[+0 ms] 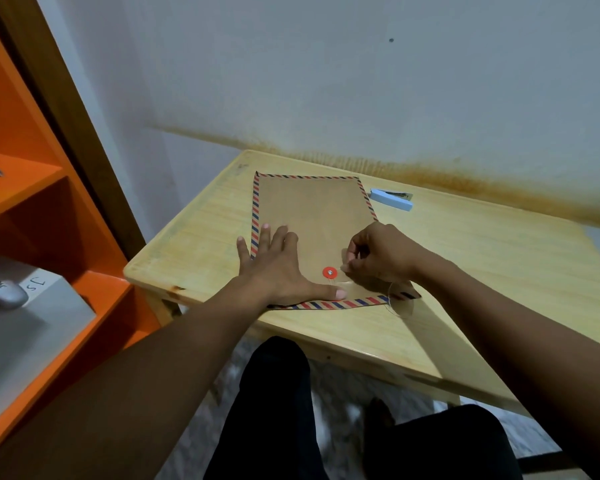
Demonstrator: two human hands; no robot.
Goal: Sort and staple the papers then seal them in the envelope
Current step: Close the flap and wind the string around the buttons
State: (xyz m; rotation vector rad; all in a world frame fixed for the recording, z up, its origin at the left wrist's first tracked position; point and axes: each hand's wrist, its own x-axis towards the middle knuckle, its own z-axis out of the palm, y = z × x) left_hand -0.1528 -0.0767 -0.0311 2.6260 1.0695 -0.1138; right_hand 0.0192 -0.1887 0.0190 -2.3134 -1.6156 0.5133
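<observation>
A brown envelope (312, 206) with a red-and-blue striped border lies flat on the wooden table (482, 258). Near its front edge sits a red closure button (329, 272). My left hand (274, 268) presses flat on the envelope's left part, fingers spread, thumb along the front edge. My right hand (378, 254) is curled just right of the button and pinches a thin string (394, 299) that loops off the envelope's front right corner. A light blue stapler (392, 199) lies beyond the envelope's far right corner. No loose papers are visible.
An orange shelf unit (32, 202) stands to the left, with a grey item on a lower level. The table backs onto a stained white wall (361, 81). My dark-clothed legs (274, 410) are below the table's front edge.
</observation>
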